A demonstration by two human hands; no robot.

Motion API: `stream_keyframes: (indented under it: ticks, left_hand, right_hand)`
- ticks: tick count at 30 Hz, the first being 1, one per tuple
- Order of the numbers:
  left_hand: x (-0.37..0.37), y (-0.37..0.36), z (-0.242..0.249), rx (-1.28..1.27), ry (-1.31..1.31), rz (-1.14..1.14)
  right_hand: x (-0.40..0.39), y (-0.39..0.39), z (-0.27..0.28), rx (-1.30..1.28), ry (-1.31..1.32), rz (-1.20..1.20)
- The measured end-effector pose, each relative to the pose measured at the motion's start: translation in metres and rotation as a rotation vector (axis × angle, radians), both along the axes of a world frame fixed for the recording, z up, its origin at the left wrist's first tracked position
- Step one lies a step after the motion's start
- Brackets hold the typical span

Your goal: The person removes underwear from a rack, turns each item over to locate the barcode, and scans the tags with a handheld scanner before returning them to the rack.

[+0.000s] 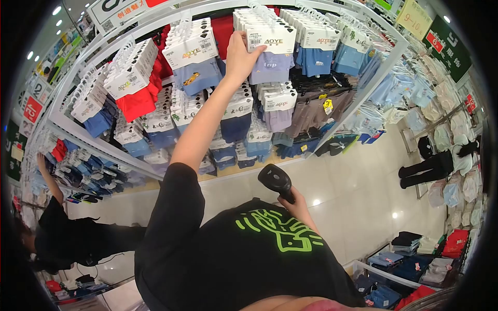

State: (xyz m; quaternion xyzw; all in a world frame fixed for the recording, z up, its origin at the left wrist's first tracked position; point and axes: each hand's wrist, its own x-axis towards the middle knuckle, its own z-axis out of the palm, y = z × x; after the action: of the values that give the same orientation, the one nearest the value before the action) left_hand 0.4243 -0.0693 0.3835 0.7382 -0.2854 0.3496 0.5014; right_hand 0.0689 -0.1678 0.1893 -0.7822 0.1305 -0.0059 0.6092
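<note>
My left hand [241, 61] is raised to the top row of a display rack. Its fingers are closed on the left edge of a white AOYE header card, with the thumb on the front. Below that card hangs a folded lavender pair of underwear [269, 75] marked "trip". Down by my torso, my right hand [298, 205] is wrapped around the handle of a black barcode scanner [276, 180]. The scanner's head points up and toward the rack. Beside my left hand hangs a blue underwear pack [197, 78] with an orange print.
More carded packs, including a red one [140, 101], fill the white rack [358, 101]. On the left a person in black [78, 233] reaches to another rack. Another person [441, 166] is at the far right. Folded clothes [410, 264] lie in a bin at lower right.
</note>
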Motion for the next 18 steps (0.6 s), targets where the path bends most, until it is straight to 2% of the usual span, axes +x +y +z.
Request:
stream_keyframes:
  ticks: [1, 3, 4, 7, 9, 11, 14, 15, 17, 18]
  left_hand:
    - [-0.004, 0.000, 0.002, -0.005, 0.000, -0.005]
    - [-0.014, 0.002, 0.010, 0.057, 0.255, -0.067]
    - [-0.010, 0.001, 0.003, 0.019, 0.146, -0.094]
    - [-0.014, 0.002, 0.007, -0.049, 0.058, -0.121]
    - [-0.017, 0.009, 0.011, -0.088, 0.210, -0.278]
    - [-0.028, 0.019, 0.007, -0.210, 0.303, -0.573]
    - [-0.079, 0.034, 0.002, -0.217, 0.326, -0.671]
    - [-0.095, 0.040, -0.002, -0.188, 0.390, -0.655]
    - [-0.122, 0.042, -0.013, -0.370, 0.504, -0.799]
    - [-0.136, 0.045, -0.021, -0.398, 0.555, -0.798]
  right_hand:
    - [-0.002, -0.004, -0.007, -0.021, -0.008, 0.007]
    - [-0.008, -0.009, -0.014, -0.038, -0.006, -0.009]
    - [-0.009, -0.010, -0.015, -0.047, -0.004, -0.019]
    - [-0.011, -0.010, -0.008, -0.051, 0.002, -0.076]
    - [-0.011, -0.010, -0.012, -0.030, 0.039, -0.108]
    - [-0.011, -0.010, -0.010, -0.010, 0.076, -0.136]
    - [-0.006, -0.010, 0.024, 0.112, 0.026, -0.126]
    - [-0.004, -0.010, 0.021, 0.255, -0.131, -0.150]
    - [-0.001, -0.012, 0.042, 0.332, -0.238, -0.252]
    - [-0.001, -0.021, 0.032, 0.332, -0.273, -0.273]
